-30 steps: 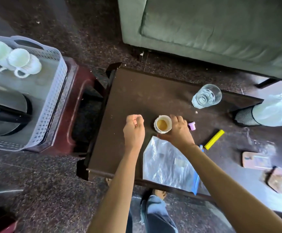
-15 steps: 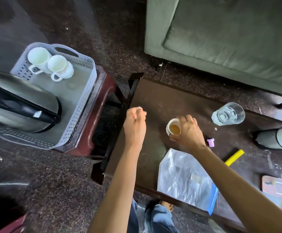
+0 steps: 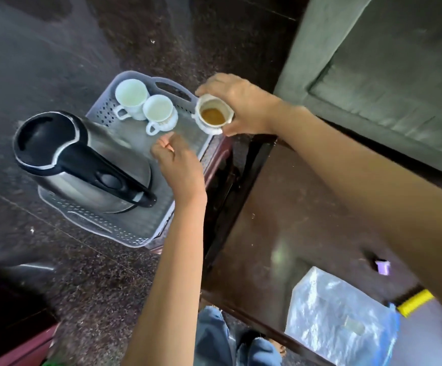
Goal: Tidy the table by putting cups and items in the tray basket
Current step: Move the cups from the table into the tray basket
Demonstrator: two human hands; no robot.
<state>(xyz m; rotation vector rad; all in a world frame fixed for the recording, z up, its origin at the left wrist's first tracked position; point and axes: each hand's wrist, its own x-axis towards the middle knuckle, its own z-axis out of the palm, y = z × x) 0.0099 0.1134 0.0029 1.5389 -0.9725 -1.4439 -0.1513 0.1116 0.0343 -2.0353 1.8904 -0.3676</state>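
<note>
Over at nine o'clock, a steel kettle (image 3: pixel 82 159) with a black handle stands in the grey tray basket (image 3: pixel 125 237) and fills its near half. At the basket's far end, around eleven o'clock, two empty white cups (image 3: pixel 146 104) sit touching, handles turned towards us. And here's the left hand (image 3: pixel 177 165), dead centre, hovering over the basket floor just beside the kettle. Its fingers are curled in tight, with a sliver of red showing between the fingertips; whether it actually holds something, I cannot tell. Up at twelve o'clock is the third cup (image 3: pixel 213 114), brown liquid inside, at the basket's far right corner, just to the three o'clock side of the white pair. Whether it has touched down is hard to say. The right hand (image 3: pixel 241 101) grips it, fingers over the far rim, thumb on the near side. Moving right, the dark desk (image 3: pixel 293 207) runs down towards five o'clock and carries a clear plastic bag (image 3: pixel 341 320), a small purple cap (image 3: pixel 382 266) and a yellow stick (image 3: pixel 415 302). A green sofa (image 3: pixel 399 75) fills two o'clock.
</note>
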